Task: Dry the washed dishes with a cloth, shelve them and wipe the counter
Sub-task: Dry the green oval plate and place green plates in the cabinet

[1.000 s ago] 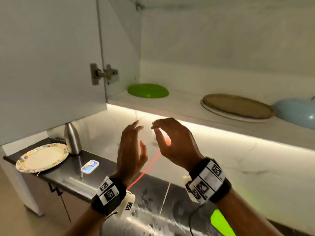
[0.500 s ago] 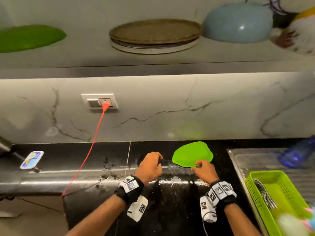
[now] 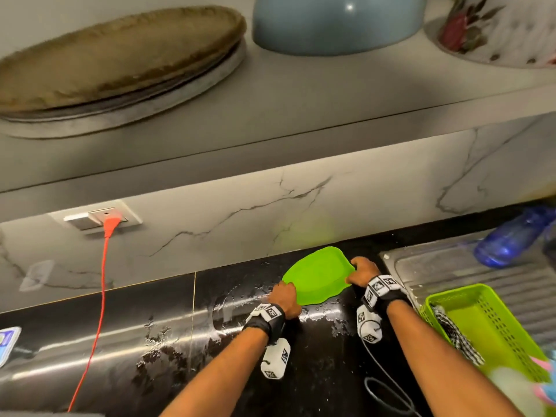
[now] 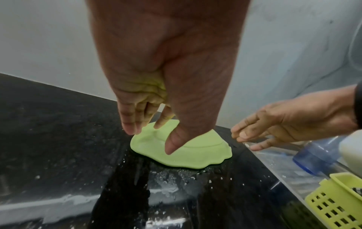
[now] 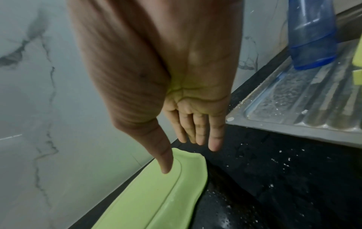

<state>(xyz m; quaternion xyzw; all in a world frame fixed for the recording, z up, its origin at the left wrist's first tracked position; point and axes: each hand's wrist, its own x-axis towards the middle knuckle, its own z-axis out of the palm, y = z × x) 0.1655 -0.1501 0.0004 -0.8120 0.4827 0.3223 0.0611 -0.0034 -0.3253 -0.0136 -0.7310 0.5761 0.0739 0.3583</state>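
Half a second ago the hands sat lower at the near side of the green plate. Now each has moved to one end. The plate lies flat on the wet black counter, between the hands. The left hand is loose, its thumb and fingertips touching the plate's left rim. The right hand is open with straight fingers, its thumb over the right rim.

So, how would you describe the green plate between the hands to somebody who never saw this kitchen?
Find the black counter under the marble wall, left of the steel drainboard. The plate lies there flat among water drops, between the left hand and the right hand. It is bright lime green with a wavy rim, unlike the slotted green basket to its right.
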